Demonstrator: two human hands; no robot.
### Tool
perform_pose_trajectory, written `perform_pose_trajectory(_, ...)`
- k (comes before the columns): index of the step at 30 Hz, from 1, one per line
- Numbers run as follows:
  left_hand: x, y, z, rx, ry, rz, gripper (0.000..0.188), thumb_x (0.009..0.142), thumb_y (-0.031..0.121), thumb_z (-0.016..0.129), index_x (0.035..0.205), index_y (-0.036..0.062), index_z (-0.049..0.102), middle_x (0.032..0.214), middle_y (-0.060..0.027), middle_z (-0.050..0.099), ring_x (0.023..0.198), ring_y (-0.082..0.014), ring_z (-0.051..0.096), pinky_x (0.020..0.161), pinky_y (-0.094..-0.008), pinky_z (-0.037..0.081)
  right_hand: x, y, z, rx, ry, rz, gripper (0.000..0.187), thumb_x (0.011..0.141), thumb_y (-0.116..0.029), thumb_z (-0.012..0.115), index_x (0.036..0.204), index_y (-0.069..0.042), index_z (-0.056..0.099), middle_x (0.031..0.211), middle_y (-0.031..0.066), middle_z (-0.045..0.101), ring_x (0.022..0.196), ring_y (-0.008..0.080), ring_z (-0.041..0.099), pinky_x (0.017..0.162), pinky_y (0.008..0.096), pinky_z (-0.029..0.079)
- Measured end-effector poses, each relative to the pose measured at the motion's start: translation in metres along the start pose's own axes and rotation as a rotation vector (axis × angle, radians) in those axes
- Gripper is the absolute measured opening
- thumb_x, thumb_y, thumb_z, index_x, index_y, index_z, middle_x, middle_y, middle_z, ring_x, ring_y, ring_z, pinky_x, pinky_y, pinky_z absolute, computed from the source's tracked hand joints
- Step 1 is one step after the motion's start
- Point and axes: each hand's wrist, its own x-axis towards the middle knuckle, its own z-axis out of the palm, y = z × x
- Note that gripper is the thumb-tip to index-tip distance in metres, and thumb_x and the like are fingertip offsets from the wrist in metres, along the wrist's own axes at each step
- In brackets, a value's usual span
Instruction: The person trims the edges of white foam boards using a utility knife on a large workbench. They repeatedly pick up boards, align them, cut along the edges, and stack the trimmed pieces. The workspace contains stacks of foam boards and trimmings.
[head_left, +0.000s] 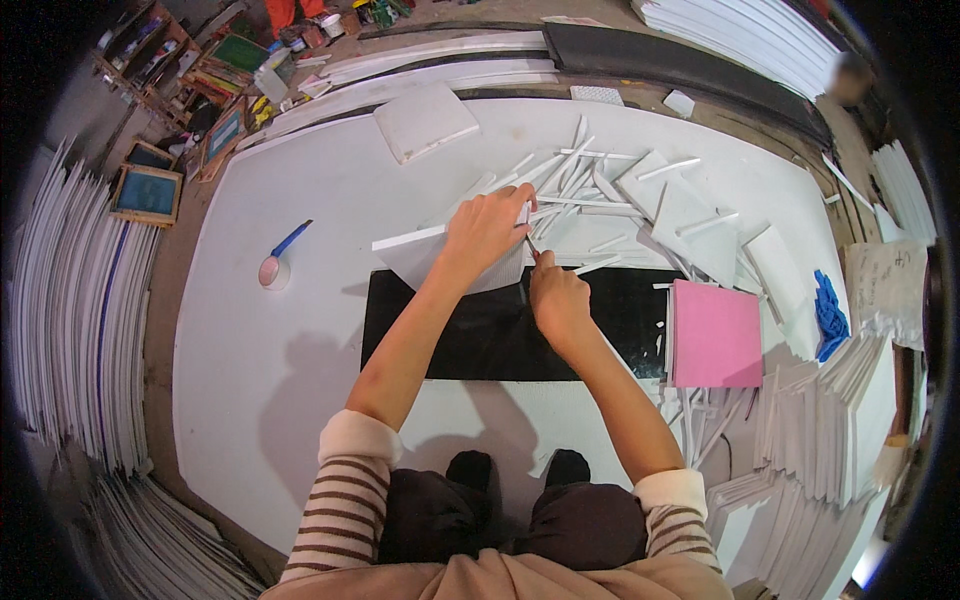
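Observation:
My left hand (pixel 485 232) is closed on the upper edge of a white board (pixel 412 262), holding it tilted above a black mat (pixel 440 340). In my right hand (pixel 560 300) is a slim knife (pixel 532 243), its tip at the board's right end, just beside my left fingers. The fingers of the right hand are wrapped round the handle, which they mostly hide. Loose white offcut strips (pixel 572 180) lie in a heap just beyond both hands. To the right of the mat sits a pink square sheet (pixel 717 333) on top of white ones.
A blue-handled tool (pixel 291 238) leans in a small round container (pixel 273 272) at left. A white slab (pixel 426 122) lies at the far side. Blue crumpled cloth (pixel 830 315) rests at right. Stacked white sheets (pixel 75 320) stand along the left, with more at right. Framed screens (pixel 147 190) are far left.

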Motion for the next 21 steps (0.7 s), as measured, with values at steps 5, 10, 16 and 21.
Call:
perform_pose_trajectory(5, 0.003, -0.001, 0.002, -0.012, -0.012, -0.038, 0.025, 0.07, 0.022, 0.065, 0.089, 0.0116, 0.052, 0.085, -0.0098, 0.062, 0.076, -0.033, 0.058, 0.063, -0.0417, 0.045, -0.008, 0.0, -0.005, 0.002, -0.001, 0.025, 0.015, 0.089, -0.018, 0.039, 0.087, -0.004, 0.043, 0.064, 0.0159, 0.061, 0.06, 0.0296, 0.063, 0.05, 0.0379, 0.051)
perform_pose_trajectory(10, 0.003, -0.001, 0.005, 0.001, 0.025, -0.039, 0.026, 0.069, 0.023, 0.064, 0.089, 0.0114, 0.052, 0.083, -0.0089, 0.062, 0.075, -0.0323, 0.059, 0.063, -0.0417, 0.046, 0.001, -0.002, -0.002, 0.059, -0.083, 0.071, 0.013, 0.089, -0.015, 0.036, 0.087, -0.002, 0.041, 0.068, 0.018, 0.061, 0.064, 0.033, 0.063, 0.055, 0.0413, 0.051)
perform_pose_trajectory(16, 0.005, -0.003, 0.008, 0.02, 0.029, -0.038, 0.025, 0.069, 0.022, 0.065, 0.088, 0.0115, 0.052, 0.084, -0.009, 0.062, 0.075, -0.0314, 0.059, 0.063, -0.0406, 0.046, 0.011, 0.003, 0.017, 0.12, -0.143, 0.085, 0.013, 0.088, -0.014, 0.036, 0.087, -0.001, 0.04, 0.069, 0.0199, 0.061, 0.066, 0.0351, 0.062, 0.056, 0.0436, 0.05)
perform_pose_trajectory(21, 0.006, -0.002, 0.008, 0.026, 0.022, -0.059, 0.025, 0.068, 0.021, 0.066, 0.088, 0.0115, 0.052, 0.083, -0.0084, 0.062, 0.074, -0.0313, 0.059, 0.062, -0.0398, 0.046, 0.013, 0.006, 0.028, 0.13, -0.09, 0.064, 0.013, 0.088, -0.014, 0.037, 0.086, -0.002, 0.04, 0.065, 0.0197, 0.061, 0.064, 0.0352, 0.062, 0.053, 0.0442, 0.05)
